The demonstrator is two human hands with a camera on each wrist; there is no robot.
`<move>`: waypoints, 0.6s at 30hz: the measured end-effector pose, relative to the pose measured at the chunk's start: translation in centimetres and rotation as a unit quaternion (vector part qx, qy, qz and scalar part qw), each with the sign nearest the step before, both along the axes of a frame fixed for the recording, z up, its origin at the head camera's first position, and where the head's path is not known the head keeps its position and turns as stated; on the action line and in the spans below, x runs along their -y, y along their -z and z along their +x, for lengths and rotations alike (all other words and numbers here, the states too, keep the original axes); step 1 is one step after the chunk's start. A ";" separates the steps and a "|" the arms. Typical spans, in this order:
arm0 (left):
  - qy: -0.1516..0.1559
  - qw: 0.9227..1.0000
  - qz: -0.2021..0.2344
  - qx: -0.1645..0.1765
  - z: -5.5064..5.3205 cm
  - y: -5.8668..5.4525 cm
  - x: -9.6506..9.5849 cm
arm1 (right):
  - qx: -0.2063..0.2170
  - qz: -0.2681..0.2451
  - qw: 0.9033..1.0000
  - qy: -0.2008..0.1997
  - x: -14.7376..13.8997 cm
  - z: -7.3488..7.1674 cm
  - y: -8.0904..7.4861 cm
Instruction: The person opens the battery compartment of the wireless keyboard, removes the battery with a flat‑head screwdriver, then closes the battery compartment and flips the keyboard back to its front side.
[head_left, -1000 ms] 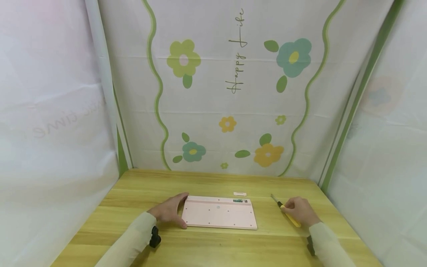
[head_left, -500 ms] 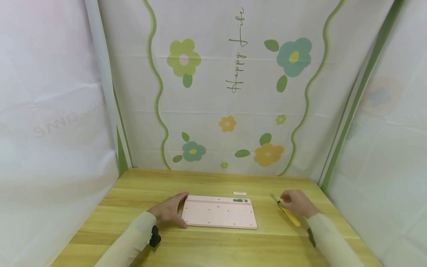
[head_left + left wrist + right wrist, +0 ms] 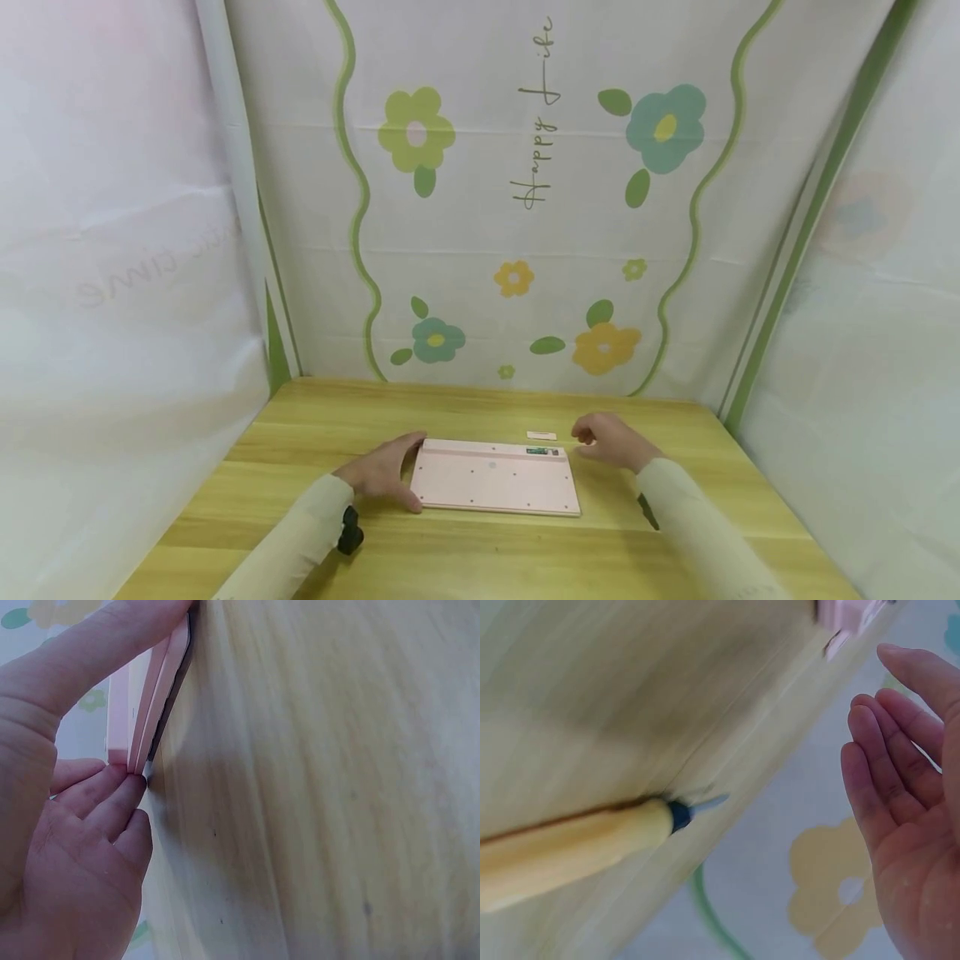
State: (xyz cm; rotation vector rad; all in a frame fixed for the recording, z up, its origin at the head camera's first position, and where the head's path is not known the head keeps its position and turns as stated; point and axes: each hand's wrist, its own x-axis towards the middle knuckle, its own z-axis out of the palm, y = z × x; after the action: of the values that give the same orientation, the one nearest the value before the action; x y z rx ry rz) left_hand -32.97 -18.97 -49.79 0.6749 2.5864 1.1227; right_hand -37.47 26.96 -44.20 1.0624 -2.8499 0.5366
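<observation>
A pink keyboard (image 3: 495, 487) lies underside up on the table, small screws dotting its back. Its battery compartment (image 3: 542, 451) is uncovered near the far right corner, with something green inside, likely a battery. My left hand (image 3: 381, 473) grips the keyboard's left end, thumb on the near edge and fingers at the far edge. Just behind the keyboard lies its small battery cover (image 3: 542, 435). To the right of that cover hovers my right hand (image 3: 611, 440), fingers loosely bent and holding nothing. In the right wrist view, a yellow screwdriver (image 3: 577, 851) lies on the table; the forearm hides it in the head view.
The wooden table (image 3: 435, 558) carries these things. White fabric walls with printed flowers stand at the back (image 3: 480, 208), on the left (image 3: 127, 292) and on the right.
My right hand has let go of the screwdriver, lifted off it and moved left toward the battery cover. The left hand and the keyboard have kept their place.
</observation>
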 end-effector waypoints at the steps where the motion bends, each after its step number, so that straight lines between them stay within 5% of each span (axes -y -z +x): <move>1: -0.001 1.000 -0.001 0.000 0.0 0.0 0.0 | 0.000 0.000 1.000 -0.008 0.7 -0.1 0.0; 7: -0.005 1.000 0.001 0.005 -0.1 0.4 0.0 | 0.003 0.002 0.999 -0.051 4.0 -0.4 0.1; 18: -0.014 1.000 -0.005 0.002 0.1 -0.2 0.0 | 0.010 0.016 0.998 -0.062 5.7 -0.8 0.8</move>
State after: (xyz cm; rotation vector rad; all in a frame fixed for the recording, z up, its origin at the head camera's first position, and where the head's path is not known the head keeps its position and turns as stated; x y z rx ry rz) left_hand -32.83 -18.95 -49.63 0.6366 2.6042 1.1167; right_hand -38.26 21.28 -44.97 1.2517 -2.8328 0.5140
